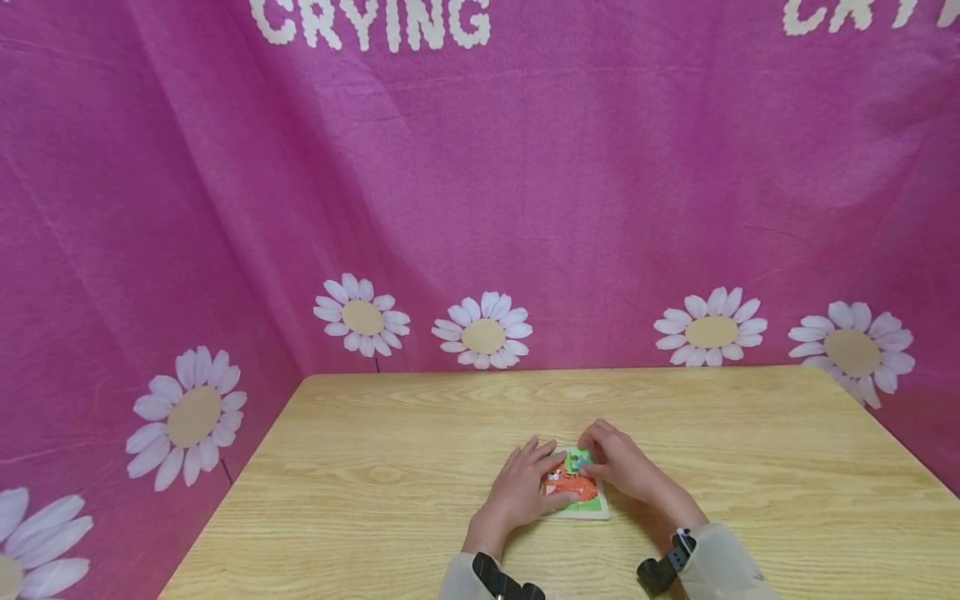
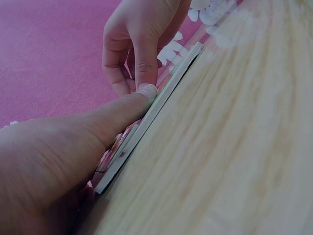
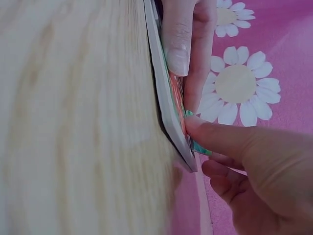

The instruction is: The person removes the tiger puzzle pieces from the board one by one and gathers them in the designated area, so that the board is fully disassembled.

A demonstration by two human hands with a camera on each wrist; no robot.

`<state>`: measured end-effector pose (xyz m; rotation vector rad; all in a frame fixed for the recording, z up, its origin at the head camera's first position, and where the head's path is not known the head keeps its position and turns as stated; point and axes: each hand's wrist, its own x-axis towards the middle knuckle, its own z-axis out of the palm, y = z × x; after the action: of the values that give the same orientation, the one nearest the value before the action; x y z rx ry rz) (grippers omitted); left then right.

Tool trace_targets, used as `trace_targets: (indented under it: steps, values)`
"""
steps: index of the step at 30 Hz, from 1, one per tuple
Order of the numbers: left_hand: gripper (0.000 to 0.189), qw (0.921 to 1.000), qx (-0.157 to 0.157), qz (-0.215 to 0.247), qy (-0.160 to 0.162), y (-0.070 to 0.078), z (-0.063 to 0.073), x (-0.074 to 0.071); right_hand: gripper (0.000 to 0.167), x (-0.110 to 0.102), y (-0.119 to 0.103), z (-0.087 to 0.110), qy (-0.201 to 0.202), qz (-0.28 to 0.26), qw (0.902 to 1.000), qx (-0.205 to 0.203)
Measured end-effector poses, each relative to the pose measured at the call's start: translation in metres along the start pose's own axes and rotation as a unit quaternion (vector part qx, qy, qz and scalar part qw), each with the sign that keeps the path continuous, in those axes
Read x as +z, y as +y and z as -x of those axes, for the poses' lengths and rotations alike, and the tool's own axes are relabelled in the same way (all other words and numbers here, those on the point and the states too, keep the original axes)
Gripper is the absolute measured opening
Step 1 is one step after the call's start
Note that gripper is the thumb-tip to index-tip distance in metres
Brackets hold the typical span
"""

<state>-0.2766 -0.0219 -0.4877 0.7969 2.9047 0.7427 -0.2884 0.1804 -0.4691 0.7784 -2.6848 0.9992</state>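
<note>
A small jigsaw puzzle board (image 1: 602,510) with a pale rim lies flat on the table, its picture an orange animal on green. My left hand (image 1: 520,486) rests over the board's left side with fingers spread, and its thumb (image 2: 128,108) presses on the face near the close edge. At the upper right part of the board, my right hand (image 1: 621,460) pinches a green puzzle piece (image 3: 199,148) between thumb and fingers. That piece stands slightly tilted off the board's surface in the right wrist view. Part of the picture is hidden beneath the left hand.
The light wood table (image 1: 375,467) extends around the board on all sides. A pink cloth (image 1: 570,200) with white daisies and lettering hangs behind the table and along its left side. Dark wrist straps with cameras (image 1: 660,575) sit on both wrists.
</note>
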Motion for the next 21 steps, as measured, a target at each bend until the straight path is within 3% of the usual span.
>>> trace_targets:
  steps: [6,14,21]
  values:
    - [0.064,1.0,0.002,0.004,0.001,-0.0012,0.0002,0.0008,0.02,0.002,0.0025,0.0032,0.028,-0.019,0.9994,-0.012]
    - [0.065,0.9999,-0.003,0.015,0.001,-0.0005,-0.0001,-0.0007,0.017,-0.0007,0.0013,0.0041,0.03,-0.034,0.9984,0.033]
    - [0.065,1.0,-0.002,0.008,-0.002,-0.0012,-0.0004,0.0004,0.016,0.0012,0.0034,0.0059,0.042,-0.037,0.9975,0.044]
